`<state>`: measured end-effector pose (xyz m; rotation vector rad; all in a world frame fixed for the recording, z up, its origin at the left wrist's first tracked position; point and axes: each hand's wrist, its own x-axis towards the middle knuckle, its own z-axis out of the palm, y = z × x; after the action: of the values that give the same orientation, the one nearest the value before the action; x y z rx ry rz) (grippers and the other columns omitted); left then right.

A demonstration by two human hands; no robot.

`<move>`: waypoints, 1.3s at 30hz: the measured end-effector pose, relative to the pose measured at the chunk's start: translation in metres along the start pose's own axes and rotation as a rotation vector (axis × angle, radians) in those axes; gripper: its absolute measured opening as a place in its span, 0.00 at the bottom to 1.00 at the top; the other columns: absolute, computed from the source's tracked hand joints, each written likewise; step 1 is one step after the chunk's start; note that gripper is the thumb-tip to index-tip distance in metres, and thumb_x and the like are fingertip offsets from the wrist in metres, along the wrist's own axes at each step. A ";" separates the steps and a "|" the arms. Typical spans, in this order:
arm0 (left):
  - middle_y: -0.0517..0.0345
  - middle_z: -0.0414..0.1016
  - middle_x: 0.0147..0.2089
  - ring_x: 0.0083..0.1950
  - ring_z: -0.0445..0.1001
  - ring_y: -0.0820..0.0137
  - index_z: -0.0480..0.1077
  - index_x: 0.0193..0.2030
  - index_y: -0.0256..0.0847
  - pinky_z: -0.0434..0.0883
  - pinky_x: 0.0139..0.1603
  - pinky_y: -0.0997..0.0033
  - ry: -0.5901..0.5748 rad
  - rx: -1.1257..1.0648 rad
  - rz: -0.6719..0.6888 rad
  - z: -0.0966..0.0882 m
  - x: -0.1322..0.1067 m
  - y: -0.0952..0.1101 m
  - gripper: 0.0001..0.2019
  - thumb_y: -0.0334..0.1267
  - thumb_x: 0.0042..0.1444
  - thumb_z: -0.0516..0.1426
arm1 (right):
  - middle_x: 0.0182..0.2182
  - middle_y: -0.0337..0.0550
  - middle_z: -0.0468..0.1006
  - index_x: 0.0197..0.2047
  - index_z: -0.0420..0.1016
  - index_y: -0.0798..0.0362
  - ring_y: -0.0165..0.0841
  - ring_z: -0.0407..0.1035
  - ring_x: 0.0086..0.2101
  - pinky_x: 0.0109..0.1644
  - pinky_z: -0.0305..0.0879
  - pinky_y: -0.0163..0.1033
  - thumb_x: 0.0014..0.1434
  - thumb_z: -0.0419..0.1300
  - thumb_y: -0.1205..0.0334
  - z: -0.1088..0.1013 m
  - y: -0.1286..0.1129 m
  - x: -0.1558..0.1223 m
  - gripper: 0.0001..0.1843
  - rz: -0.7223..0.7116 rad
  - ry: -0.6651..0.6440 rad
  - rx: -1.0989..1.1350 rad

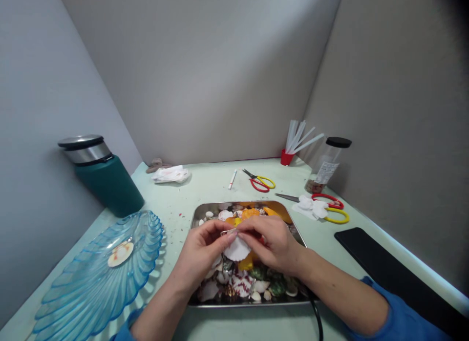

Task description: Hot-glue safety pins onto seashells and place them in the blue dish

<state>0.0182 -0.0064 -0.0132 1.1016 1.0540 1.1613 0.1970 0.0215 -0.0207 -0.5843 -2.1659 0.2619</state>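
Both hands meet over a metal tray (200, 213) filled with several mixed seashells. My left hand (200, 250) and my right hand (273, 243) pinch a white scallop shell (237, 249) between them, held just above the tray. A thin metal piece, maybe tweezers (227, 231), shows at my left fingertips; I cannot make it out clearly. A blue shell-shaped glass dish (91, 277) lies to the left with one pale orange-marked shell (120, 254) in it.
A green flask (104, 177) stands at the back left. Crumpled tissue (170, 174), a white pen (232, 179), two pairs of scissors (261, 181) (330, 206), a red cup of white sticks (287, 156), a jar (326, 167) and a black phone (381, 270) surround the tray.
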 end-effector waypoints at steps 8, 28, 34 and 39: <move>0.59 0.76 0.30 0.28 0.72 0.75 0.71 0.35 0.37 0.69 0.28 0.79 0.116 -0.101 0.019 -0.005 0.004 0.000 0.12 0.39 0.46 0.65 | 0.27 0.39 0.74 0.45 0.68 0.55 0.30 0.67 0.26 0.31 0.59 0.33 0.61 0.57 0.54 -0.013 0.001 0.007 0.14 0.196 -0.190 -0.112; 0.67 0.70 0.22 0.15 0.64 0.80 0.66 0.38 0.38 0.59 0.13 0.83 0.245 -0.130 0.141 -0.011 0.006 -0.003 0.14 0.44 0.50 0.62 | 0.34 0.41 0.71 0.45 0.67 0.48 0.34 0.69 0.33 0.36 0.68 0.39 0.62 0.52 0.47 -0.066 0.005 -0.001 0.15 0.690 0.088 0.844; 0.67 0.69 0.19 0.14 0.65 0.80 0.68 0.35 0.37 0.57 0.13 0.84 0.222 -0.047 0.141 -0.008 0.005 -0.002 0.13 0.45 0.50 0.62 | 0.22 0.31 0.58 0.51 0.66 0.48 0.23 0.51 0.17 0.18 0.54 0.29 0.60 0.56 0.49 -0.034 -0.011 -0.005 0.19 0.616 0.118 0.906; 0.64 0.72 0.22 0.15 0.66 0.80 0.70 0.36 0.37 0.57 0.14 0.84 0.239 0.031 0.115 -0.007 0.004 -0.002 0.14 0.46 0.50 0.61 | 0.26 0.37 0.68 0.46 0.72 0.50 0.29 0.62 0.25 0.28 0.63 0.33 0.57 0.61 0.55 -0.025 -0.013 -0.015 0.14 0.473 -0.169 0.387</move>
<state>0.0122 -0.0014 -0.0161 1.0774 1.2079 1.3980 0.2207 0.0024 -0.0112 -0.8624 -2.0292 0.9912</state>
